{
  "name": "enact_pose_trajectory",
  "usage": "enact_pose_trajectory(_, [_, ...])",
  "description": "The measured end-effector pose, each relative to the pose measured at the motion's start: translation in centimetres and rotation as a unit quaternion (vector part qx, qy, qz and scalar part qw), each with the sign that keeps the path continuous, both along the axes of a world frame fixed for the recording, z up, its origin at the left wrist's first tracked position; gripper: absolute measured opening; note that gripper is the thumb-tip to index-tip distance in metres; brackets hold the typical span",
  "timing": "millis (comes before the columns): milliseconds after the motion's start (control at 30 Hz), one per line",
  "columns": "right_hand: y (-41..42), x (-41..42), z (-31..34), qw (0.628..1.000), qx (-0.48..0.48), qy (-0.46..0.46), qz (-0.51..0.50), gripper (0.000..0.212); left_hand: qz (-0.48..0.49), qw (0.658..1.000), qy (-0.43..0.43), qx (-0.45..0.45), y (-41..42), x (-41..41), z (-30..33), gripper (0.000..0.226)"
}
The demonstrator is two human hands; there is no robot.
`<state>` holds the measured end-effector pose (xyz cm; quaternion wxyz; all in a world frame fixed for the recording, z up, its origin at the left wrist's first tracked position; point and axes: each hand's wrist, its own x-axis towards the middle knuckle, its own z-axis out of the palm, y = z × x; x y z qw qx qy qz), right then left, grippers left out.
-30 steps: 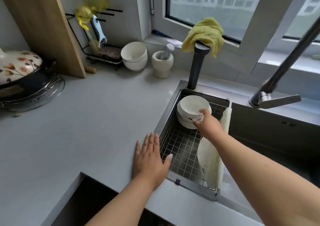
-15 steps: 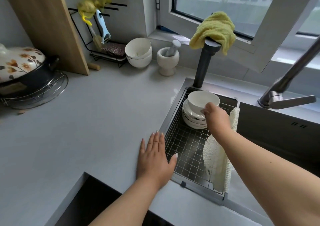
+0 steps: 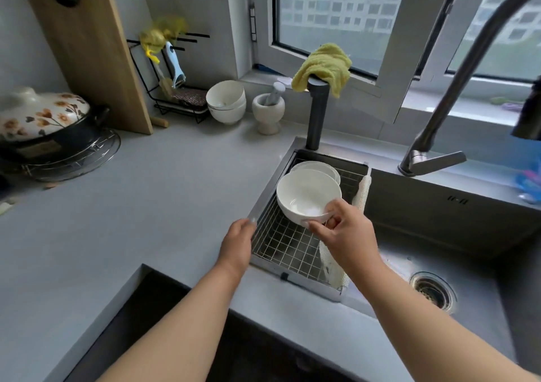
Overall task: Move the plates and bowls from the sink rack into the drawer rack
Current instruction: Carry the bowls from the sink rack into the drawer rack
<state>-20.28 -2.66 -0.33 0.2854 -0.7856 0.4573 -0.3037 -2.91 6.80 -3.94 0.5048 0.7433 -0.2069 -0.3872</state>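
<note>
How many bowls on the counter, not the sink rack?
2, nested as one stack at the back of the counter, between the wire stand and the mortar. More may be nested inside.

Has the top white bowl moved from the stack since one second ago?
Yes. The right hand holds the bowl, lifted off the stack and brought toward the near end of the sink rack.

grey countertop [image 3: 123, 206], tiled wall [image 3: 199, 15], daylit window [image 3: 336, 7]

Left hand [image 3: 237, 242] fingertips perhaps hidden
</note>
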Motion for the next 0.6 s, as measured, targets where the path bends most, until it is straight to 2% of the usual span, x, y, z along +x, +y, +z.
enact_pose_trajectory(67, [2.1,-0.9,0.3,1.000,0.001,0.002,0.019,0.036,0.051,0.997,0.037,-0.035,1.2,-1.7,1.6,0.037])
enact_pose_trajectory(133, [4.3,-2.0,0.6,0.999,-0.001,-0.002,0.048,0.038,0.063,0.992,0.087,-0.064,2.6,-3.7,3.2,0.041])
enact_pose_trajectory(233, [7.7,-3.7,1.3,0.994,-0.009,0.018,0.109,0.039,0.046,0.985,0.157,-0.056,5.4,-6.8,5.4,0.038])
enact_pose_trajectory(333, [10.8,-5.5,2.0,0.988,0.012,0.003,0.152,0.034,0.086,0.980,0.171,-0.047,8.7,-9.1,6.1,0.038])
enact_pose_trajectory(433, [13.6,-6.8,2.6,0.979,0.079,-0.057,0.181,0.025,0.141,0.966,0.201,-0.078,12.6,-11.4,6.9,0.033])
enact_pose_trajectory(500, [15.5,-7.2,2.7,0.969,0.128,-0.098,0.189,0.032,0.168,0.954,0.223,-0.106,15.3,-12.8,7.6,0.026])
enact_pose_trajectory(600, [18.1,-7.2,3.0,0.946,0.235,-0.106,0.195,0.052,0.210,0.941,0.233,-0.123,19.2,-14.2,8.0,0.029])
